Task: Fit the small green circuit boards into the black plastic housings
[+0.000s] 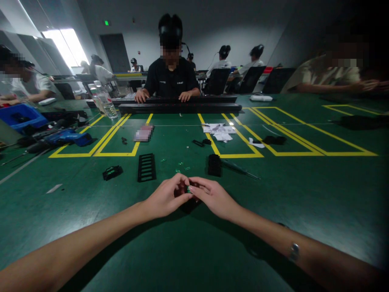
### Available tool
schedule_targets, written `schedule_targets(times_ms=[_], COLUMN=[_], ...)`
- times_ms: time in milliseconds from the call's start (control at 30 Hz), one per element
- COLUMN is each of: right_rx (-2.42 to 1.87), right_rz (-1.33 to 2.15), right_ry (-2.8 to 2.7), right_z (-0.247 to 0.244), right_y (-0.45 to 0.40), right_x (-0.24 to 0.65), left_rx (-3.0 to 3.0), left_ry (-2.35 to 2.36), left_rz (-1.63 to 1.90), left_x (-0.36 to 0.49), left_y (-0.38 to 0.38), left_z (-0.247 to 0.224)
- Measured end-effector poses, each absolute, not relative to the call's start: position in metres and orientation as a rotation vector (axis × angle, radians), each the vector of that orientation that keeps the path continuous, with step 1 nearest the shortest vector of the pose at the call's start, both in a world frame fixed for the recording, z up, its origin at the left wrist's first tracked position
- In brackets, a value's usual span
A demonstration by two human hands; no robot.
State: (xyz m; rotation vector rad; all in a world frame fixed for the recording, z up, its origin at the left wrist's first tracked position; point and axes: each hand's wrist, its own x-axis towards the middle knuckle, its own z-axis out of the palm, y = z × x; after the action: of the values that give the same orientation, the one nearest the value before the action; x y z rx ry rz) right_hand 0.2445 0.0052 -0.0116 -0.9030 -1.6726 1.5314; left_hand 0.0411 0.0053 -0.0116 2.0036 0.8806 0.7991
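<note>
My left hand (164, 198) and my right hand (217, 198) meet low over the green table, both with fingers curled inward. At the right thumb tip shows a small green piece (189, 189), which looks pinched by my right fingers. A dark part (189, 207) shows below and between the hands; my left fingers bend around it, and its shape is mostly hidden. Just beyond the hands lie several tiny green pieces (181, 165). A black slotted frame (146, 167) rests to their left, and a black block (214, 165) to their right.
A screwdriver (241, 169) lies beside the block. Farther left are a black-and-green part (112, 172), a blue power tool (68, 138) and a blue bin (22, 117). Crumpled paper (220, 130) sits ahead. A person (172, 77) faces me behind a long black bar (179, 108).
</note>
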Motion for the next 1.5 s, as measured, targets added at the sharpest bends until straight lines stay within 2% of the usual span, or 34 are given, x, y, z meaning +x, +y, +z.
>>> schedule_targets(times_ms=[367, 633, 1500], right_rx=[-0.901, -0.908, -0.951], right_rz=[1.315, 1.467, 1.452], right_ry=[-1.895, -1.735, -1.737], right_z=[-0.0112, -0.0111, -0.0118], right_y=[0.0049, 0.0053, 0.0082], right_x=[0.2451, 0.2441, 0.2472], left_rx=[2.135, 2.177, 2.224], left_ry=[0.872, 0.935, 0.908], left_rz=[0.692, 0.764, 0.779], left_x=[0.0362, 0.0370, 0.0349], left_y=[0.0053, 0.0030, 0.0030], left_z=[-0.0059, -0.0117, -0.0148])
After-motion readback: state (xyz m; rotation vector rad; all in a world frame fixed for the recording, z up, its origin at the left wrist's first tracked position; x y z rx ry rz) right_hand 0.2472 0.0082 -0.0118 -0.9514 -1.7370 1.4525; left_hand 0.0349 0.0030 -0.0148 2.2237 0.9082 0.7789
